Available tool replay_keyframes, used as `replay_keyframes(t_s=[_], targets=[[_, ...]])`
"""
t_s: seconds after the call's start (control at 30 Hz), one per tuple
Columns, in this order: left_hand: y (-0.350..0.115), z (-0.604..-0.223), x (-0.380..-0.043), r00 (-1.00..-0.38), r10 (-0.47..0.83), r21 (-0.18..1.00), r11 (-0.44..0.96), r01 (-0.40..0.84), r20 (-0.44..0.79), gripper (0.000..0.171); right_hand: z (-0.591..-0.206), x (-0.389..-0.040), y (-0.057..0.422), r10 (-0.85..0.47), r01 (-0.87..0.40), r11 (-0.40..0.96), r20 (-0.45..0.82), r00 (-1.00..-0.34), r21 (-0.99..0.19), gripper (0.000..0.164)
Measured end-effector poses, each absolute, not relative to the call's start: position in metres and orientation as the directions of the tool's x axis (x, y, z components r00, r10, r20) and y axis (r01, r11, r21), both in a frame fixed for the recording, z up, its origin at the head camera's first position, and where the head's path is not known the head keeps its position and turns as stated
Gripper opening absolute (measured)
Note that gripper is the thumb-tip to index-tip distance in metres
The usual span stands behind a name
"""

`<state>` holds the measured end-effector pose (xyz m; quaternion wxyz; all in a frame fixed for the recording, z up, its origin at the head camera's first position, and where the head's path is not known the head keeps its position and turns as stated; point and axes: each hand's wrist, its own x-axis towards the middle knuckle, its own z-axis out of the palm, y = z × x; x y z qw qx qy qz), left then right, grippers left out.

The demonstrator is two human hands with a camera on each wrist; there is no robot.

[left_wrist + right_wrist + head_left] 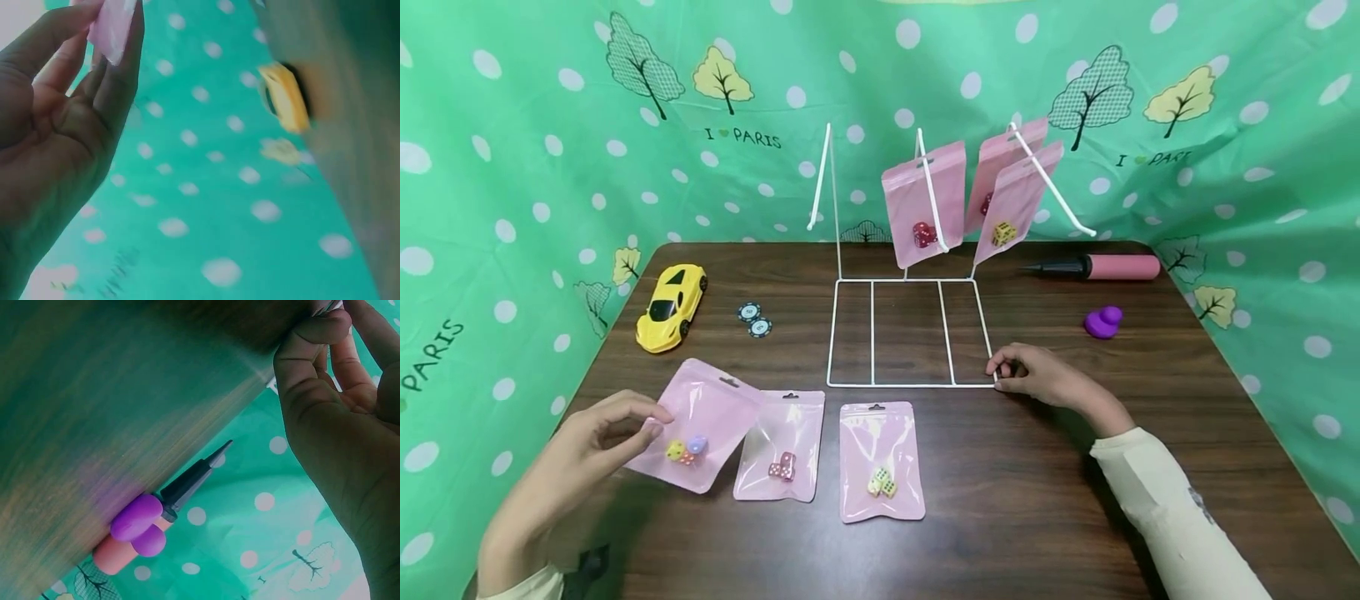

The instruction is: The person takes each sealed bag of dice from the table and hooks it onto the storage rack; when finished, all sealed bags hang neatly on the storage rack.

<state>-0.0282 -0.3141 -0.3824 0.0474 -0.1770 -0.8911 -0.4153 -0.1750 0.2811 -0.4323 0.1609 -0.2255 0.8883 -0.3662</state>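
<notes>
My left hand (583, 454) pinches the left edge of a pink zip pouch (715, 408) holding yellow, lilac and orange dice; the pouch is tilted and overlaps its neighbour. A pouch with red dice (786, 433) and another with pale yellow-green dice (880, 433) lie flat on the table. The right hand (1033, 372) grips the front right corner of the white wire rack (910, 386), thumb and fingers round the wire. Hanging from the rack's middle arm is a pouch with a red die (925, 192). Two more hang on its right arm, the front one with a yellow die (1018, 200).
The rack's left arm (820, 179) bears nothing. A yellow toy car (672, 308) and two poker chips (754, 320) are to the left. At right sit a purple rubber duck-like toy (1103, 322) and a pink hand pump (1097, 267). A green dotted curtain (760, 200) hangs behind.
</notes>
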Motion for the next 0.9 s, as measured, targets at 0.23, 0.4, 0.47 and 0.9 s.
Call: replay_keyframes(t_s=[0.23,0.4,0.47,0.9], targets=[[-0.271,-0.345,-0.046,-0.894,0.344,0.722,0.535,0.439,0.288,0.035,-0.433,-0.174,0.281,-0.515,-0.288,0.644,-0.122,-0.849,-0.709,0.013],[-0.245,-0.325,-0.061,-0.842,0.385,0.727,0.441,0.527,0.377,0.038,-0.432,-0.174,0.281,-0.506,-0.289,0.651,-0.117,-0.854,-0.702,0.012],[-0.236,-0.318,-0.066,-0.817,0.39,0.717,0.407,0.566,0.424,0.04,-0.433,-0.174,0.28,-0.501,-0.284,0.654,-0.121,-0.857,-0.702,0.012],[-0.203,-0.298,-0.105,-0.729,0.313,0.739,0.113,0.665,0.609,0.035,-0.434,-0.174,0.28,-0.488,-0.257,0.66,-0.142,-0.861,-0.706,0.011]])
